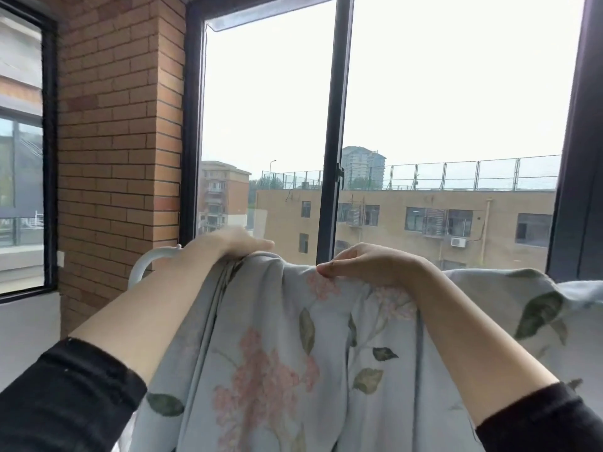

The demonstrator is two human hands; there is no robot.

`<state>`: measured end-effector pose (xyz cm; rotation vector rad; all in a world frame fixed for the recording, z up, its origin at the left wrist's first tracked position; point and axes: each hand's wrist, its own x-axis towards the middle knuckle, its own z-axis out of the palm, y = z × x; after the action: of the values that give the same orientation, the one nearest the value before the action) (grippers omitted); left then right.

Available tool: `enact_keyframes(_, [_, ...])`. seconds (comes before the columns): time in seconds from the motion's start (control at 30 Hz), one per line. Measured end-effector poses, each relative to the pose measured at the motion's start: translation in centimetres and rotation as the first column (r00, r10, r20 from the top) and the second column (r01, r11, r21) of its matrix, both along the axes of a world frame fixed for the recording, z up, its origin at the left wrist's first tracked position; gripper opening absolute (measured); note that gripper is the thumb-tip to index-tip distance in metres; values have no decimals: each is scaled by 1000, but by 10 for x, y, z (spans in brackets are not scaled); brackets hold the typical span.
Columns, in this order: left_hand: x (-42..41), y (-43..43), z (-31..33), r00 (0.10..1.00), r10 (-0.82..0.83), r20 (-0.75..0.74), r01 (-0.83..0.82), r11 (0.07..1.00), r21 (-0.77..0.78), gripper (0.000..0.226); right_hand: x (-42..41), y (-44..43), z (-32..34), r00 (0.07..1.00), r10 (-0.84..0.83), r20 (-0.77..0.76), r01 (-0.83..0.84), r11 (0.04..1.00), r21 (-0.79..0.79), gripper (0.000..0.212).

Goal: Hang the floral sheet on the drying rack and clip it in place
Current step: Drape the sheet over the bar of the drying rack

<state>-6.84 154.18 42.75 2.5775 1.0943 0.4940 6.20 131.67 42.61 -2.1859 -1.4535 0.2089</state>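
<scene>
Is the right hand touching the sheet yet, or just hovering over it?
Touching. The head view shows the right hand pinching a fold at the top of the sheet with its fingers, no gap between them.
</scene>
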Motion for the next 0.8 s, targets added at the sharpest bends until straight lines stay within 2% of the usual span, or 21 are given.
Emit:
enact_keyframes(0.07, [-3, 1, -2, 990, 14, 140, -22, 998, 57, 70, 1, -3, -1, 1000, 22, -16, -21, 998, 54, 31])
enact_keyframes(0.2, [-19, -6, -22, 941, 23, 338, -86, 981, 172, 38, -4, -3, -3, 996, 82, 37, -88, 976, 201, 24])
enact_keyframes(0.33, [-40, -21, -42, 825, -116, 553, -45, 962, 268, 26, -9, 0, -7, 985, 76, 155, -118, 952, 284, 20])
enact_keyframes(0.47, [-56, -25, -58, 791, -220, 572, -12, 928, 374, 25, -18, 1, -7, 958, 14, 287, -101, 952, 290, 14])
enact_keyframes(0.67, [-79, -33, -57, 753, -185, 632, -53, 940, 338, 28, -35, -5, -10, 897, -97, 431, -45, 951, 306, 12])
enact_keyframes(0.8, [-92, -53, -66, 720, -271, 639, 61, 942, 331, 23, -50, -11, -18, 870, -183, 459, 4, 932, 363, 19])
